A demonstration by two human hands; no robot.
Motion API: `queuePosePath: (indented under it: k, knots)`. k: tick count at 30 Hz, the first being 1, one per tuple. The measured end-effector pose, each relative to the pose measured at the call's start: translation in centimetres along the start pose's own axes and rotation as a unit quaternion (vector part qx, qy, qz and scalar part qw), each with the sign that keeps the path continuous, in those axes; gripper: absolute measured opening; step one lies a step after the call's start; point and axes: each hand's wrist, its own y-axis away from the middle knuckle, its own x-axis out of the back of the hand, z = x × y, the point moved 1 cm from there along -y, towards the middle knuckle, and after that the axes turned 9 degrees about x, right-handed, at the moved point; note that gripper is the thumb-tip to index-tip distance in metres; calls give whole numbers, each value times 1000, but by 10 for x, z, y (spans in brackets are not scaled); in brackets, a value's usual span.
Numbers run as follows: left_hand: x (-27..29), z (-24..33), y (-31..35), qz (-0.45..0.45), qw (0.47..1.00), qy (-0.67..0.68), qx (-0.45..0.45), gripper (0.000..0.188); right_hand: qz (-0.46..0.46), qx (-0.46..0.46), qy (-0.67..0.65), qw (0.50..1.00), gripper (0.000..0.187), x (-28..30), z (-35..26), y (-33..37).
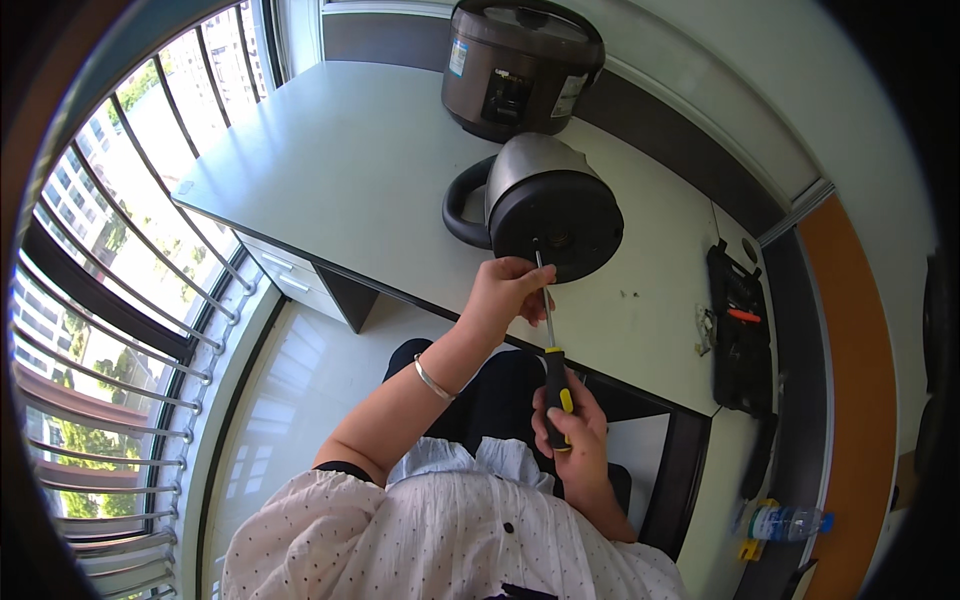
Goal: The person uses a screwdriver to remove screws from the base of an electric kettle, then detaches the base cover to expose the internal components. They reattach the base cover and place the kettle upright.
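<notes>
An electric kettle (540, 175) with a steel body and black handle lies on its side on the table, its round black base (590, 225) facing me. My right hand (574, 425) is wrapped round the black and yellow handle of a screwdriver (559, 395). The long shaft points away from me, and its tip meets the kettle's base near the lower middle. My left hand (512, 285) pinches the shaft close to the tip, just in front of the base. Whether the tip sits in a screw is too small to tell.
A dark rice cooker (520, 75) stands behind the kettle on the white table (350, 150). At the right lies an open black tool case (738, 330) with an orange-red item inside. Small dark bits (630, 294) lie nearby. Beyond the case is a plastic bottle (785, 523). A barred window lines the left.
</notes>
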Motion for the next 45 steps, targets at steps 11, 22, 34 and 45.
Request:
queuePosePath:
  k: [11,22,34,45]
  knots:
    - [-1,0,0,-36,999,14,15,27,-6,60,176,982,60,-6,5,0]
    - [-1,-5,-4,-49,998,23,14,27,-22,5,-74,997,60,5,4,-4]
    - [13,-3,18,293,822,-319,-369,30,-18,75,134,988,57,4,4,-5]
    - [31,12,-10,286,711,-493,-412,63,31,282,450,847,49,16,5,-7]
